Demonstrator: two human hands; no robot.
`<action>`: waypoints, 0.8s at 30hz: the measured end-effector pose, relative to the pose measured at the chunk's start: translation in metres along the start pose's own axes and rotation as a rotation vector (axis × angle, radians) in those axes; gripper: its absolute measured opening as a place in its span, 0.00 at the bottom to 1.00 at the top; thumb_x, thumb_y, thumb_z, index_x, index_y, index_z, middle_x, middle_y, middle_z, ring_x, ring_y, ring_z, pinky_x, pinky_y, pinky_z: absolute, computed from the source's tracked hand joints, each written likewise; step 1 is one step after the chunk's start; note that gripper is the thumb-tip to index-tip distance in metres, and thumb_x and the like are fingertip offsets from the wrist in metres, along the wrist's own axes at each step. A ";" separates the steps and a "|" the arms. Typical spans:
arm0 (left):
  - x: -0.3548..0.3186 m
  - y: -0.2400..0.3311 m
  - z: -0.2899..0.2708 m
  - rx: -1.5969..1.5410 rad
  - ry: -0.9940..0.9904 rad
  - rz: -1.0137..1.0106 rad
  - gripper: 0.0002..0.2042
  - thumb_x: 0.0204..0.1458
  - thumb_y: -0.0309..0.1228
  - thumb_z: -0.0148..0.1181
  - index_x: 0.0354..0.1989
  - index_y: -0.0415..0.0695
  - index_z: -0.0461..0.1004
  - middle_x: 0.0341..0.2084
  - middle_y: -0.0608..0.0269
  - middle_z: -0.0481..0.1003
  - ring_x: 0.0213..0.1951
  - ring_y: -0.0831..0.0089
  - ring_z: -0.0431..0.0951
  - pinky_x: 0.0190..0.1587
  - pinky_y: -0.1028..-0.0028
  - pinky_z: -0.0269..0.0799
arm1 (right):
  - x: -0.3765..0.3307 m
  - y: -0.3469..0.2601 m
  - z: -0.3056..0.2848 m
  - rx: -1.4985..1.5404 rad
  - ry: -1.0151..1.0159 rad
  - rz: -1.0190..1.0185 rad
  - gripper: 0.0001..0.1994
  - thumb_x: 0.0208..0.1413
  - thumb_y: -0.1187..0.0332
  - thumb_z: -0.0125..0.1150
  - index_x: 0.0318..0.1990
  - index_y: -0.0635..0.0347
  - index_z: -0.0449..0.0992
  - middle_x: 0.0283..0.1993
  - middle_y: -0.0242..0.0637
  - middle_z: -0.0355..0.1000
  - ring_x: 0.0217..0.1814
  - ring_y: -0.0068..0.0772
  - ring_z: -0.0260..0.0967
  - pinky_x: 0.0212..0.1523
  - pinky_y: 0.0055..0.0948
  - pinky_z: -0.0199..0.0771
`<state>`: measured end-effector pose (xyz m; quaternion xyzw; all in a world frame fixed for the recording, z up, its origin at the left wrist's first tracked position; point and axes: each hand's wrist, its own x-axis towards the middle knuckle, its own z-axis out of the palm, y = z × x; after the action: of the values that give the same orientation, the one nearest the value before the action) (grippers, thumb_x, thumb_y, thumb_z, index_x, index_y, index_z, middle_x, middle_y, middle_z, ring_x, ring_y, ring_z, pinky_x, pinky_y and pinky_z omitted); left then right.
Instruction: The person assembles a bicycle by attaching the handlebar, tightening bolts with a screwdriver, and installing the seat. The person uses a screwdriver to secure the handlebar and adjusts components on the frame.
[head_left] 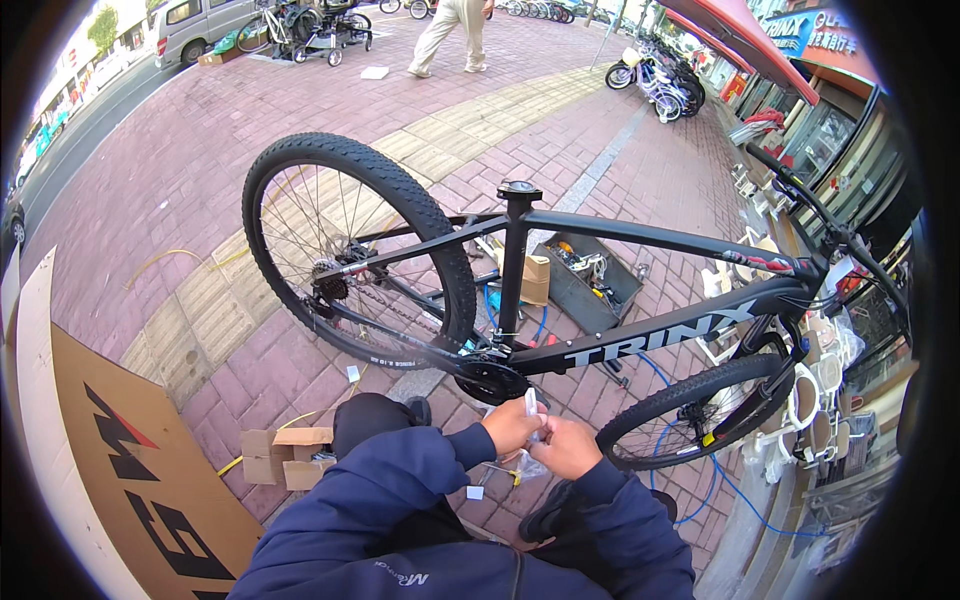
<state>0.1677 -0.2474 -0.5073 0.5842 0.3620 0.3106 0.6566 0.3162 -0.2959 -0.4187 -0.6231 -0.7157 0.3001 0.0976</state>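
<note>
Close together in front of my knees, my left hand (pixel 508 427) and my right hand (pixel 567 447) are closed on a slim whitish piece (pixel 532 404), perhaps a plastic wrapper; its kind is too small to tell. Just beyond them stands a black mountain bike (pixel 640 229) without a saddle or a pedal in view on the near crank. Its chainring (pixel 492 384) is nearest to my left hand, its front wheel (pixel 690 415) to the right of my right hand. The knobby rear wheel (pixel 447 235) rises at the left. Clear plastic (pixel 527 466) shows below my hands.
Behind the frame lies a grey toolbox (pixel 590 318) full of tools, beside a small cardboard box (pixel 535 280). An open carton (pixel 262 462) sits by my left knee, a large cardboard panel (pixel 140 450) farther left. Blue hose (pixel 745 505) crosses the bricks. A person (pixel 452 30) walks at the back.
</note>
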 end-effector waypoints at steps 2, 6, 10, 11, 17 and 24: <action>-0.002 0.003 -0.002 -0.095 0.105 0.063 0.10 0.60 0.26 0.51 0.46 0.35 0.73 0.33 0.61 0.78 0.33 0.75 0.78 0.36 0.73 0.76 | -0.010 -0.018 -0.009 -0.026 0.097 -0.047 0.20 0.49 0.54 0.68 0.39 0.61 0.78 0.32 0.50 0.78 0.38 0.56 0.76 0.39 0.46 0.75; 0.004 0.029 -0.050 -0.114 0.451 0.223 0.09 0.55 0.22 0.51 0.43 0.36 0.75 0.25 0.65 0.76 0.28 0.80 0.74 0.30 0.78 0.70 | -0.046 -0.030 -0.090 -0.170 0.472 -0.086 0.18 0.48 0.59 0.72 0.41 0.61 0.76 0.35 0.49 0.76 0.39 0.55 0.75 0.39 0.43 0.75; 0.030 0.066 -0.100 -0.122 0.782 0.278 0.13 0.54 0.23 0.54 0.47 0.35 0.76 0.29 0.63 0.79 0.31 0.81 0.76 0.34 0.79 0.70 | -0.103 -0.017 -0.246 -0.718 1.267 -0.075 0.11 0.55 0.68 0.67 0.42 0.61 0.74 0.31 0.37 0.63 0.29 0.37 0.60 0.31 0.35 0.63; 0.044 0.074 -0.104 -0.103 0.843 0.382 0.15 0.54 0.23 0.54 0.50 0.35 0.76 0.34 0.60 0.80 0.34 0.80 0.77 0.38 0.79 0.71 | -0.117 -0.012 -0.295 -0.929 1.408 -0.065 0.09 0.59 0.66 0.65 0.42 0.59 0.74 0.35 0.41 0.69 0.34 0.43 0.68 0.35 0.39 0.68; 0.087 0.098 -0.108 0.075 0.892 0.428 0.25 0.52 0.27 0.58 0.61 0.33 0.70 0.35 0.55 0.81 0.32 0.74 0.78 0.37 0.72 0.75 | -0.199 0.046 -0.509 -1.644 1.424 0.459 0.13 0.63 0.60 0.58 0.43 0.63 0.73 0.44 0.51 0.71 0.48 0.56 0.71 0.47 0.46 0.73; 0.106 0.106 -0.114 -0.139 0.528 0.320 0.23 0.53 0.33 0.63 0.56 0.35 0.72 0.24 0.67 0.74 0.19 0.82 0.69 0.20 0.76 0.67 | -0.217 0.123 -0.581 -1.544 1.156 0.646 0.20 0.59 0.53 0.62 0.41 0.66 0.74 0.43 0.53 0.71 0.47 0.58 0.72 0.46 0.49 0.73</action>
<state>0.1313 -0.0845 -0.4203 0.4866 0.4012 0.5751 0.5211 0.7617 -0.3183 0.0294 -0.7291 -0.3545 -0.5791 -0.0859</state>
